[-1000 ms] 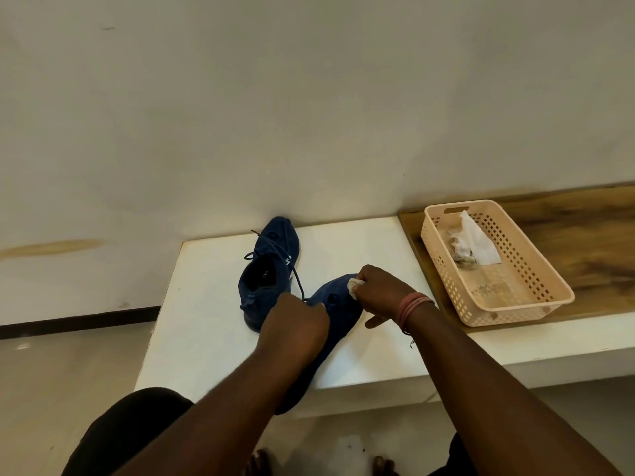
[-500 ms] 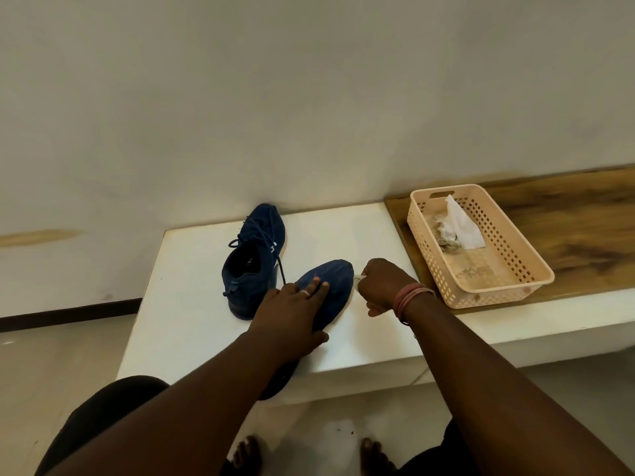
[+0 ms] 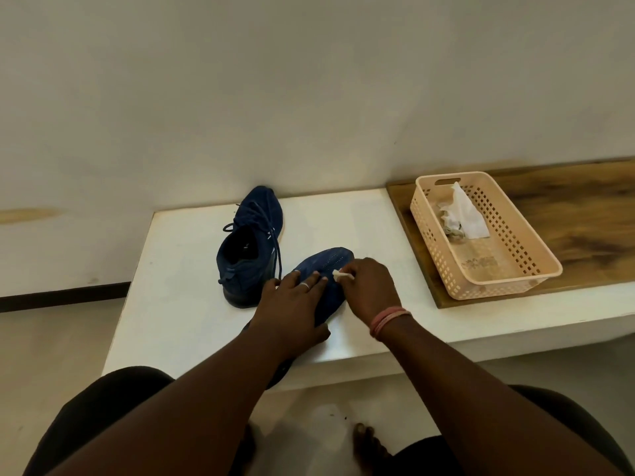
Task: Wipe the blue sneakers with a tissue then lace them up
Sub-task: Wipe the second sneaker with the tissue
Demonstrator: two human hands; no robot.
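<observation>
Two blue sneakers lie on a white bench (image 3: 178, 304). The far sneaker (image 3: 249, 247) stands upright near the wall with loose laces. The near sneaker (image 3: 324, 266) lies toe away from me, its heel past the bench's front edge. My left hand (image 3: 292, 310) presses flat on its middle with straight fingers. My right hand (image 3: 369, 288) pinches a small white tissue (image 3: 340, 275) against the sneaker's upper, right of the left fingertips.
A beige perforated basket (image 3: 515, 266) holding crumpled used tissues (image 3: 460, 214) sits on a wooden board (image 3: 591, 214) at the right. A plain wall rises right behind the bench. My knees and bare feet are below, over a pale floor.
My left hand has gone from curled over the sneaker to lying flat on it. My right hand with the tissue slid off the toe's right side, then back onto the upper.
</observation>
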